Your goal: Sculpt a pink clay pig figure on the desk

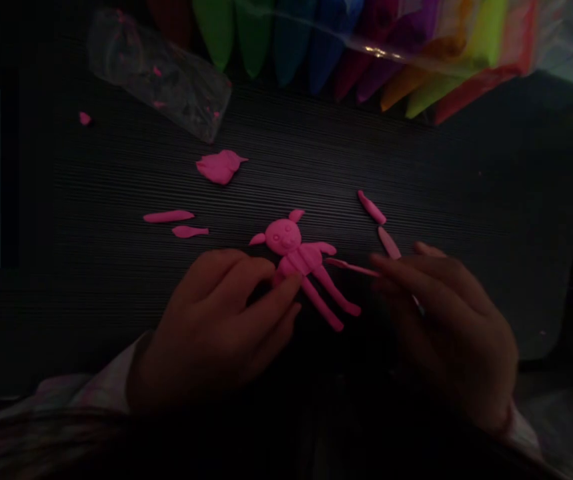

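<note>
A flat pink clay figure [302, 261] with a head, two ears, arms and two long legs lies on the dark table [491, 200]. My left hand [221, 320] rests just left of it, fingers curled, fingertips touching the figure's side. My right hand [446, 320] is to the figure's right, fingers pinched on a thin pink tool [352, 267] whose tip points at the figure's arm.
Loose pink clay strips lie at the left [169, 216] and at the right [371, 207]. A pink lump [220, 166] sits further back. A crumpled clear bag [161, 73] and a pack of coloured clay sticks [366, 47] lie along the far edge.
</note>
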Motion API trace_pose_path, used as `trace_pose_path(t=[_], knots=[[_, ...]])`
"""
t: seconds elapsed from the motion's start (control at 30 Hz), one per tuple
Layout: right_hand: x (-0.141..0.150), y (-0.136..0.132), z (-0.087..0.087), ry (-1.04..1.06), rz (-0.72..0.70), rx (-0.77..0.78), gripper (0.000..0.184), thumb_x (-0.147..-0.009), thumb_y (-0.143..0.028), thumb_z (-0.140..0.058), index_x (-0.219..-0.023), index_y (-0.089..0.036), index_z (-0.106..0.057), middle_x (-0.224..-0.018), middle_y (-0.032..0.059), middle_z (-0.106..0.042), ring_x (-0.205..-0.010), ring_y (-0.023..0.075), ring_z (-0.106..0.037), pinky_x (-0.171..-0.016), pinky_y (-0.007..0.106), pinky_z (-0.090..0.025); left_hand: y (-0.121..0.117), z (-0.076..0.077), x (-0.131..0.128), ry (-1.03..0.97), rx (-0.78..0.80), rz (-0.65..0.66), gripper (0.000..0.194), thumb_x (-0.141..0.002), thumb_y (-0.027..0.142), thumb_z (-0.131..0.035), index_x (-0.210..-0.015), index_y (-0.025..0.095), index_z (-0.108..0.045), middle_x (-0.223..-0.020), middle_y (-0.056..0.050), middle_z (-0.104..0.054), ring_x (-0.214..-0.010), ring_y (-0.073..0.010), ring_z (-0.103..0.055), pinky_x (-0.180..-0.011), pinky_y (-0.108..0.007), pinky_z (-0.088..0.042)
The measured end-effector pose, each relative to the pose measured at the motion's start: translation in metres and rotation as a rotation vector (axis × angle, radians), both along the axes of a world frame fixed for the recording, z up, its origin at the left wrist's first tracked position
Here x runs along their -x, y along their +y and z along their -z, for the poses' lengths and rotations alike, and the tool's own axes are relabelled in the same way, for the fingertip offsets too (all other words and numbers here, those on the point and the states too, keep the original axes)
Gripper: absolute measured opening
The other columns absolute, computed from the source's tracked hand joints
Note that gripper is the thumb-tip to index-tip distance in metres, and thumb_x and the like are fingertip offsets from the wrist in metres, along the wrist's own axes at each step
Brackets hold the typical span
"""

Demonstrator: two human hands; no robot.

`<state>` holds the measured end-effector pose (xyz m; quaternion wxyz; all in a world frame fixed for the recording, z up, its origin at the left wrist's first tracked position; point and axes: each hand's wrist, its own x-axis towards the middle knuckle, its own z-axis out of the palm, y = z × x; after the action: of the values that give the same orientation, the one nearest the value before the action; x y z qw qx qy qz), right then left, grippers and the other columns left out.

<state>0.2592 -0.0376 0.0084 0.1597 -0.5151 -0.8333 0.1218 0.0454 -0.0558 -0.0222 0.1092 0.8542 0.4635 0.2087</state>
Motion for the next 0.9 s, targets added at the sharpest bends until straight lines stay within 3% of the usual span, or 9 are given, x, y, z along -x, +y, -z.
trace_pose_path(t=[0.2,0.37,0.57,0.9], knots=[[0.014,-0.027,0.012,0.046,0.213,0.034,0.015,-0.079,-0.012,-0.053,-0.093,-0.017,-0.059,-0.083,0.0044,-0.062,-0.081,0.0148,-0.058,-0.073,0.029,-0.047,-0.003,-0.001,0.000,0.033,-0.012,-0.023,0.023,-0.075,0.025,-0.058,-0.096,0.016,-0.062,-0.085,-0.005,-0.055,-0.080,-0.0190,-0.049,-0.072,-0.033,-0.042],[0.020,-0.032,0.013,0.042,0.230,0.034,0.011,-0.080,-0.014,-0.053,-0.088,-0.019,-0.058,-0.077,0.0017,-0.063,-0.074,0.0151,-0.056,-0.082,0.040,-0.039,-0.002,-0.002,0.000,0.014,-0.004,-0.033,0.022,-0.075,0.024,-0.057,-0.094,0.014,-0.062,-0.085,-0.006,-0.054,-0.080,-0.0187,-0.049,-0.074,-0.033,-0.041],[0.024,-0.031,0.014,0.011,0.200,0.040,0.008,-0.080,-0.019,-0.054,-0.087,-0.020,-0.057,-0.071,0.0000,-0.062,-0.068,0.0139,-0.053,-0.065,0.032,-0.038,-0.002,-0.003,-0.001,0.012,0.024,-0.033,0.021,-0.076,0.023,-0.056,-0.094,0.014,-0.062,-0.084,-0.006,-0.054,-0.079,-0.0186,-0.049,-0.074,-0.032,-0.041],[0.027,-0.035,0.024,0.084,0.212,0.002,0.009,-0.079,-0.015,-0.053,-0.087,-0.018,-0.051,-0.069,-0.0005,-0.057,-0.065,0.0129,-0.047,-0.062,0.032,-0.036,-0.001,-0.004,-0.002,0.008,0.041,-0.034,0.020,-0.076,0.024,-0.055,-0.093,0.015,-0.062,-0.083,-0.006,-0.054,-0.080,-0.0185,-0.049,-0.076,-0.033,-0.041]])
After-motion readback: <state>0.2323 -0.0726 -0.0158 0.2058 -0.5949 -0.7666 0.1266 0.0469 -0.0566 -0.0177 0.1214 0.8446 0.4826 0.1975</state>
